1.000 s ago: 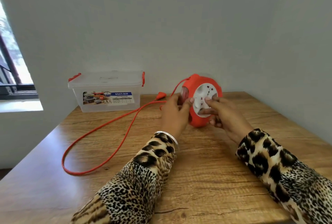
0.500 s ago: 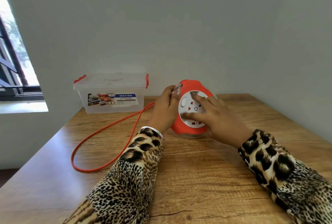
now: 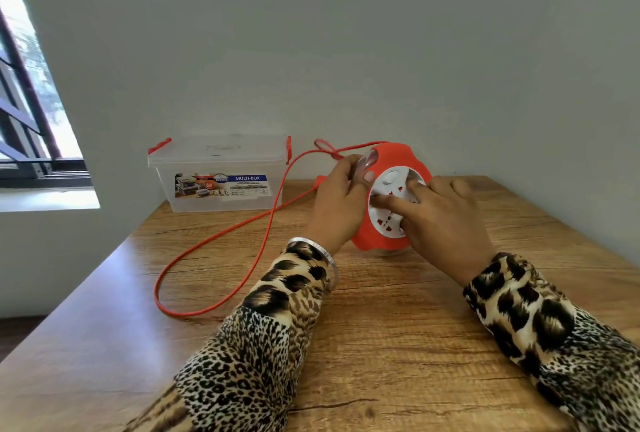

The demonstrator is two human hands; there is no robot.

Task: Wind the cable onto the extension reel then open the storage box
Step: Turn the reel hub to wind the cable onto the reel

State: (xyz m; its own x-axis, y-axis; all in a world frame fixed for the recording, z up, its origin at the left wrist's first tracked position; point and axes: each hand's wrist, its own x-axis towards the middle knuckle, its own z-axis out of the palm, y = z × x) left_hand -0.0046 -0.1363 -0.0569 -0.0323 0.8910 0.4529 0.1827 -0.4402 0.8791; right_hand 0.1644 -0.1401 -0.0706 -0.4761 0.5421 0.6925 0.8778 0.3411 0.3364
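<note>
Left hand [image 3: 337,201] grips the reel [image 3: 388,196] rim to steady it while right hand [image 3: 441,220] fingers press its white face, apparently to wind in the cable [image 3: 221,248]

A wooden table [image 3: 398,345] with visible grain stands against a plain pale wall [image 3: 346,50]; a dark-framed window [image 3: 31,112] opens at the left, its sill [image 3: 45,199] brightly lit.

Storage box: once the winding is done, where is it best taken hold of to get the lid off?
Judging by its shape, take the storage box by the red clips at the lid's two short ends, one from the left, one from the right. The lid lies flat and shut; nothing rests on it.
</note>
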